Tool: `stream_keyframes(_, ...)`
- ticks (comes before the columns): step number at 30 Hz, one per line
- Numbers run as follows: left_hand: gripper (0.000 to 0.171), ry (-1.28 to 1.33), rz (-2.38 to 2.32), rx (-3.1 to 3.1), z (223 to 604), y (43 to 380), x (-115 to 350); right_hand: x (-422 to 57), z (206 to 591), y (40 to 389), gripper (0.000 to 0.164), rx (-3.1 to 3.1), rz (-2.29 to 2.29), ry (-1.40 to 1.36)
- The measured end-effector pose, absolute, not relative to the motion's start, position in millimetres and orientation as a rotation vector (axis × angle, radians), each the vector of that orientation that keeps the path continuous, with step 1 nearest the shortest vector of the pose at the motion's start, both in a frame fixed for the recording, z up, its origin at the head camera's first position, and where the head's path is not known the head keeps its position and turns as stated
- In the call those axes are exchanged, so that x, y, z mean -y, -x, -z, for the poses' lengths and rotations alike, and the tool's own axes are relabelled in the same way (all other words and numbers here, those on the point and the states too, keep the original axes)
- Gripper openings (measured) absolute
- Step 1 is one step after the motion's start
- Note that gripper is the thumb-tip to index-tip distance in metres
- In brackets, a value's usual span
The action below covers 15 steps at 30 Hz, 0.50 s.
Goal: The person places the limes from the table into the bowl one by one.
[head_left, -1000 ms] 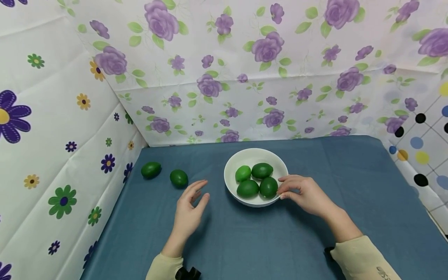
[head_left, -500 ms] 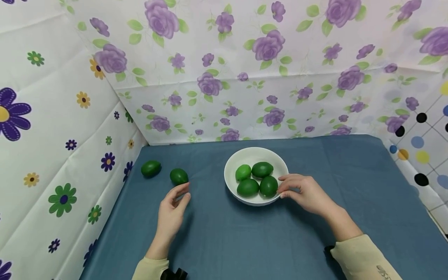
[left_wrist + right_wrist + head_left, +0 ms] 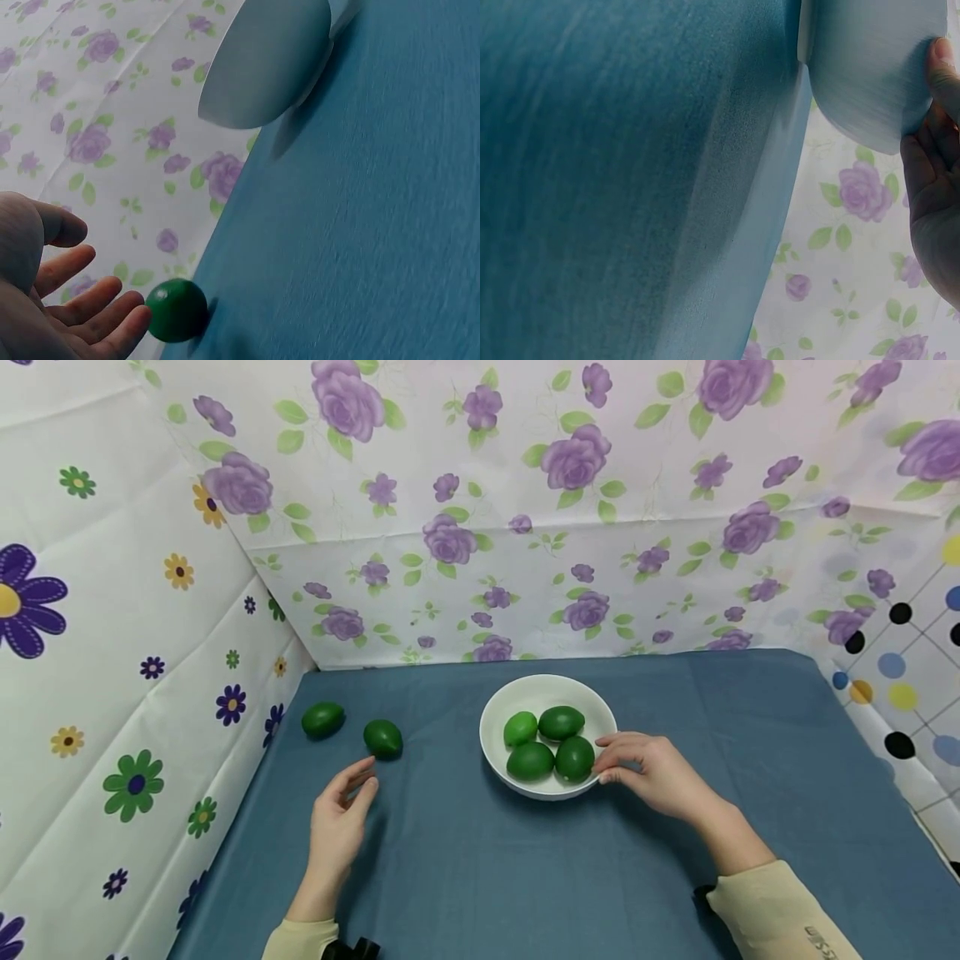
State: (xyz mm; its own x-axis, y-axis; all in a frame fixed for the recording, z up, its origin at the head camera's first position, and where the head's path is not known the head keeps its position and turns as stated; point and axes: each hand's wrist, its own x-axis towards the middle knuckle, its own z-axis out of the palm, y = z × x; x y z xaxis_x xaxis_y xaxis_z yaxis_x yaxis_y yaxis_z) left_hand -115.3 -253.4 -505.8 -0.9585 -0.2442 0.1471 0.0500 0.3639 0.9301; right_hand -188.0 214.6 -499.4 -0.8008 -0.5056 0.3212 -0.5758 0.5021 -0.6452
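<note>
A white bowl [image 3: 547, 695] stands on the blue cloth, holding several green oval fruits, one of them a lighter green [image 3: 521, 728]. At its right rim my right hand [image 3: 651, 774] pinches the edge; the right wrist view shows the thumb [image 3: 941, 56] against the outer wall. My left hand [image 3: 336, 823], fingers relaxed and holding nothing, hovers just in front of a dark green oval fruit [image 3: 383, 739]. In the left wrist view that hand's fingers [image 3: 112, 319] overlap the edge of a green fruit [image 3: 178, 310]. Another dark green fruit [image 3: 323, 720] lies farther left.
Blue cloth [image 3: 480, 885] covers the table. Behind it hangs a white sheet with purple roses [image 3: 450, 539], and a flower-patterned sheet [image 3: 135, 635] borders the left side. A dotted sheet [image 3: 907, 697] edges the right.
My left hand has moved left, from between the bowl and the loose fruits to just in front of the nearer one. The right hand has stayed at the bowl's rim.
</note>
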Motion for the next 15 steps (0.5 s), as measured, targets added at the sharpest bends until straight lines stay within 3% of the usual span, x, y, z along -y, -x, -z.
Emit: stream_keyframes(15,0.039,-0.304,1.655,2.370,509,115,267,-215,501,188,0.020,2.640,-1.184,-0.953)
